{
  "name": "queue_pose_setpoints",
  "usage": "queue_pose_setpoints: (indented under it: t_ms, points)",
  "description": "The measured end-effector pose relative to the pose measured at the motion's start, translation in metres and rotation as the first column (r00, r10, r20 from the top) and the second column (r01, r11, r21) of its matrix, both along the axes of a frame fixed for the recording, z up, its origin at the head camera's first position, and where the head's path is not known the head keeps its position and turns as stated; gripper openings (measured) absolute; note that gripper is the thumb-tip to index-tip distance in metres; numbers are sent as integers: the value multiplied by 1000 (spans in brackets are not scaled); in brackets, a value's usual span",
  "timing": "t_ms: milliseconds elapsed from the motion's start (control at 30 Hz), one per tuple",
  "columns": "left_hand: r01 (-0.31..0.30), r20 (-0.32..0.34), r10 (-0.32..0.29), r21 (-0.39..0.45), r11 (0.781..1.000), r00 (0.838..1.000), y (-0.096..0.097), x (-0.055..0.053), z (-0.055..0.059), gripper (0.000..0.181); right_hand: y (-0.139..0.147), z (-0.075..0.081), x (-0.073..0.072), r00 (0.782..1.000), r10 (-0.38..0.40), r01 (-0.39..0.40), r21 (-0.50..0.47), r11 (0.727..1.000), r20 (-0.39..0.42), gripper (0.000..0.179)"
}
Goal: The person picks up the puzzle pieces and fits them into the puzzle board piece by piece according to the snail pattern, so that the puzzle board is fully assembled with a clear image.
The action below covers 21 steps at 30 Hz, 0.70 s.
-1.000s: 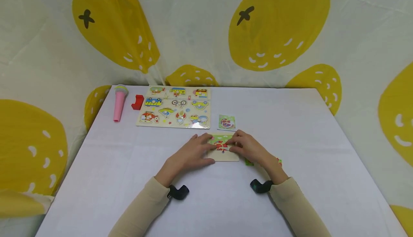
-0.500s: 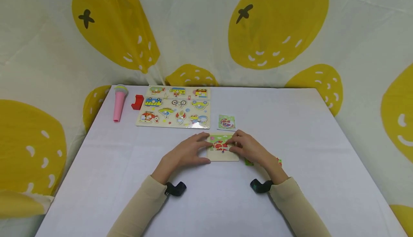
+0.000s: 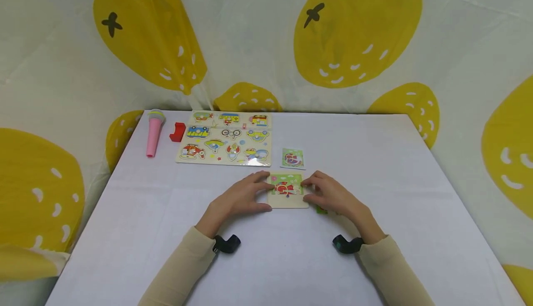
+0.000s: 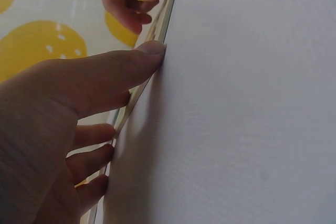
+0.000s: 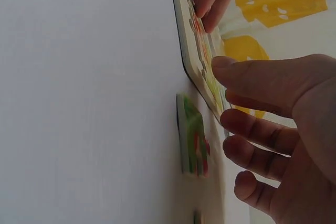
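Note:
A small wooden jigsaw board (image 3: 286, 202) lies on the white table, with pieces showing a red fish (image 3: 284, 189) on green filling its upper part. My left hand (image 3: 241, 196) steadies the board's left side, fingers stretched; in the left wrist view its thumb (image 4: 149, 50) rests at the board's edge. At the right side, my right hand (image 3: 335, 197) hovers with loosely bent fingers holding nothing, as the right wrist view shows. Beneath it lies a loose green and red jigsaw piece (image 5: 193, 137), close to the board. Part of another piece (image 5: 197, 216) shows further down.
Behind the board lies a small square picture puzzle (image 3: 293, 158). Further back are a large vehicle peg puzzle (image 3: 223, 155), a red block with a curved notch (image 3: 177, 132) and a pink toy microphone (image 3: 153, 134). A lemon-patterned cloth (image 3: 258, 42) hangs behind the table.
My right hand has let go of the piece at the board's upper right and drawn back to the right. Earlier, my left hand slid slightly left to the board's edge.

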<state>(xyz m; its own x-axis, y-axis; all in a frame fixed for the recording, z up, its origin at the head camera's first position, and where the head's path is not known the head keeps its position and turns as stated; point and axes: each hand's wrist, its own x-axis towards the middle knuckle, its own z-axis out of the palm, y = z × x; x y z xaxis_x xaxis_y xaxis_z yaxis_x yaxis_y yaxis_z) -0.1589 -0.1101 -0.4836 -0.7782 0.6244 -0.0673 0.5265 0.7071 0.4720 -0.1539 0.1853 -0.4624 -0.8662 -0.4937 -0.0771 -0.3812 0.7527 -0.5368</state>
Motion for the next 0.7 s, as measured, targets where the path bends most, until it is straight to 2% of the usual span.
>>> queue_pose_setpoints:
  t_ms: [267, 500, 700]
  points:
    - [-6, 13, 6, 20, 1000, 1000, -1, 1, 0, 61, 18, -3, 8, 1000, 13, -12, 39, 999, -23, 46]
    - [-10, 23, 10, 16, 1000, 1000, -1, 1, 0, 61, 27, -3, 18, 999, -9, 6, 92, 996, 30, 49]
    - [-10, 21, 9, 14, 1000, 1000, 0, 1, 0, 61, 30, -3, 21, 1000, 9, -11, 70, 997, 25, 44]
